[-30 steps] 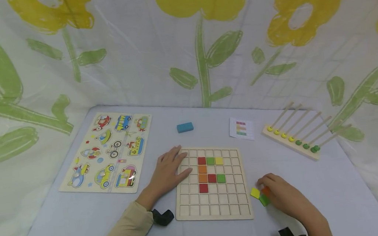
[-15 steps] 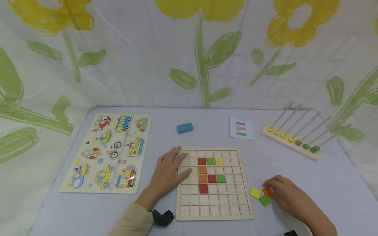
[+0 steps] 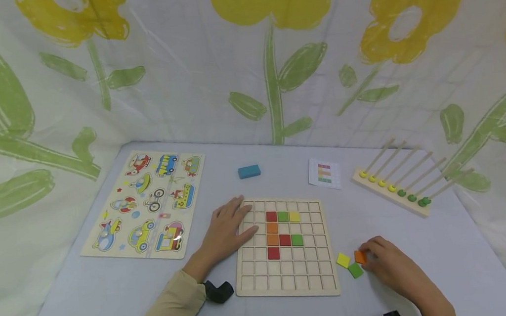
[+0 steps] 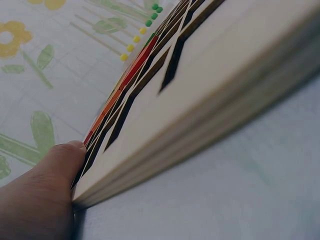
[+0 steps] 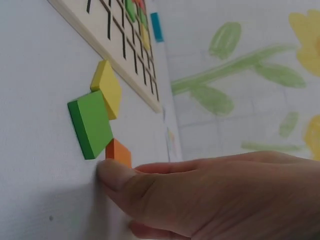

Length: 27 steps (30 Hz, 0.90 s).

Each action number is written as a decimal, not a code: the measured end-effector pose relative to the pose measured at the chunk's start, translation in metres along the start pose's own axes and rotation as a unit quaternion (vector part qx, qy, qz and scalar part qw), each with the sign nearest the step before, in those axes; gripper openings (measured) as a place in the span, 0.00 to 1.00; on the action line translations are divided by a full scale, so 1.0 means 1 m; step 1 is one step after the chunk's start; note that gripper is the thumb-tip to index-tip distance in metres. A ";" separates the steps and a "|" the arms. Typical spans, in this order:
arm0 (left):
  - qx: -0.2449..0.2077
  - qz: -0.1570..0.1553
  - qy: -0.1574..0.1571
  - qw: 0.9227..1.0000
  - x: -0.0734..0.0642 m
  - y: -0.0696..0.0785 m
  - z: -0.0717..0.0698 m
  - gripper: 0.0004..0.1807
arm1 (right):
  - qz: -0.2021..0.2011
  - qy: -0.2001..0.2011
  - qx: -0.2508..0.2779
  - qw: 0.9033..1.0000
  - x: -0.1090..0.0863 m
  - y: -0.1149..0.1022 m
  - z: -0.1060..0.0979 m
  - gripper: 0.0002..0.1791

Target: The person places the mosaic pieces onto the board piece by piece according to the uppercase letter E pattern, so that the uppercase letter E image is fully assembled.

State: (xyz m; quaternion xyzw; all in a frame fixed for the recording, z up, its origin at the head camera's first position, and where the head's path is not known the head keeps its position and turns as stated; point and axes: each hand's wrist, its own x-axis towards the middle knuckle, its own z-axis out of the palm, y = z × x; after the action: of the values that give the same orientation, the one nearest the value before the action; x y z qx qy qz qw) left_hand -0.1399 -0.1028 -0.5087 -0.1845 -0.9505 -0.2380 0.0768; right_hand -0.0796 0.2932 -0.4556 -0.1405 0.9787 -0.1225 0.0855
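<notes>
My left hand (image 3: pixel 223 232) rests along the left edge of a wooden grid board (image 3: pixel 307 277), fingers stretched out and thumb over the rim. The thumb (image 4: pixel 62 157) also shows at the board's corner in the left wrist view. Red, green, yellow and orange square tiles sit in some of the board's cells, such as an orange one (image 3: pixel 272 227). Right of the board, my right hand (image 3: pixel 391 266) pinches an orange tile (image 3: pixel 360 256) between thumb and fingertips. This orange tile (image 5: pixel 117 152) is partly hidden by the thumb in the right wrist view. A green tile (image 3: pixel 356 270) and a yellow tile (image 3: pixel 343 260) lie beside it.
A vehicle picture puzzle (image 3: pixel 126 227) lies at the left. Behind the board are a blue block (image 3: pixel 249 171) and a pattern card (image 3: pixel 324 173). A bead rack with sticks (image 3: pixel 390 196) stands at the back right. A flowered curtain (image 3: pixel 184 84) hangs behind the table.
My right hand has shifted slightly right, uncovering the orange tile and more of the green one. My left hand stays on the board. The tiles on the grid are unchanged.
</notes>
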 end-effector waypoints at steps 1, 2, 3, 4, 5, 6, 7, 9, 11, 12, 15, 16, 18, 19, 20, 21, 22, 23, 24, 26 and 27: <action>0.000 0.001 0.000 1.000 0.000 0.000 0.000 0.33 | -0.002 -0.002 0.001 1.000 0.000 0.000 0.000 0.16; 0.000 0.002 -0.001 1.000 0.000 0.001 -0.001 0.33 | -0.006 0.000 0.001 1.000 -0.001 0.000 0.000 0.16; 0.001 0.003 -0.001 1.000 0.000 0.001 -0.001 0.34 | -0.013 0.005 0.001 1.000 -0.001 0.000 0.000 0.16; 0.001 0.003 -0.001 1.000 0.000 0.001 -0.001 0.34 | -0.019 0.009 -0.001 1.000 -0.001 0.001 0.001 0.16; 0.001 0.003 -0.001 1.000 0.000 0.001 -0.001 0.34 | -0.023 0.015 -0.003 1.000 -0.002 0.001 0.001 0.16; 0.001 0.005 0.001 1.000 0.000 0.001 -0.001 0.33 | -0.025 0.019 -0.004 0.999 -0.001 0.001 0.002 0.16; 0.002 0.005 0.001 1.000 0.000 0.001 -0.001 0.33 | -0.025 0.021 -0.004 0.999 -0.001 0.001 0.003 0.15; 0.003 0.004 0.001 1.000 0.000 0.001 -0.001 0.34 | -0.019 0.019 -0.003 1.000 0.002 0.000 0.004 0.15; 0.005 0.002 -0.001 1.000 0.000 0.001 -0.001 0.34 | -0.004 0.008 0.007 1.000 0.006 -0.002 0.004 0.15; 0.006 0.000 -0.003 1.000 0.000 0.001 -0.001 0.34 | 0.002 0.004 0.014 1.000 0.008 -0.004 0.004 0.15; 0.004 -0.004 -0.006 1.000 0.000 0.001 -0.001 0.34 | 0.008 0.002 0.028 1.000 0.015 -0.014 0.003 0.14; 0.003 -0.004 -0.007 1.000 0.000 0.001 -0.001 0.34 | 0.003 0.006 0.031 1.000 0.017 -0.018 0.003 0.13; 0.001 -0.004 -0.007 1.000 0.000 0.001 -0.001 0.34 | -0.018 0.018 0.031 0.999 0.020 -0.028 0.004 0.13; 0.000 -0.003 -0.006 1.000 0.000 0.001 -0.001 0.34 | -0.033 0.023 0.031 0.999 0.022 -0.034 0.004 0.13; 0.000 -0.003 -0.006 1.000 0.000 0.001 -0.001 0.34 | -0.048 0.031 0.031 0.998 0.023 -0.040 0.005 0.13; -0.001 -0.002 -0.006 1.000 0.000 0.001 -0.001 0.34 | -0.061 0.036 0.035 0.997 0.024 -0.045 0.005 0.13; -0.001 -0.002 -0.007 1.000 0.000 0.001 -0.001 0.34 | -0.074 0.039 0.037 0.996 0.026 -0.051 0.006 0.13; -0.001 -0.002 -0.007 1.000 0.000 0.001 -0.001 0.34 | -0.086 0.041 0.036 0.995 0.027 -0.057 0.006 0.13; -0.001 -0.002 -0.007 1.000 0.000 0.001 -0.001 0.34 | -0.098 0.041 0.034 0.994 0.029 -0.063 0.008 0.12; 0.000 -0.003 -0.007 1.000 0.000 0.001 -0.001 0.34 | -0.122 0.039 0.024 0.992 0.032 -0.073 0.011 0.11; -0.001 -0.004 -0.008 1.000 0.000 0.001 0.000 0.34 | -0.134 0.037 0.016 0.990 0.033 -0.077 0.012 0.11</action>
State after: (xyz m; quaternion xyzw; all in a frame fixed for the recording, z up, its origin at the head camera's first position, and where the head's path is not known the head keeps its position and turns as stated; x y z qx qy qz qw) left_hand -0.1400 -0.1021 -0.5079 -0.1829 -0.9515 -0.2375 0.0684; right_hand -0.0888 0.2088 -0.4515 -0.2641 0.9516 -0.1533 0.0343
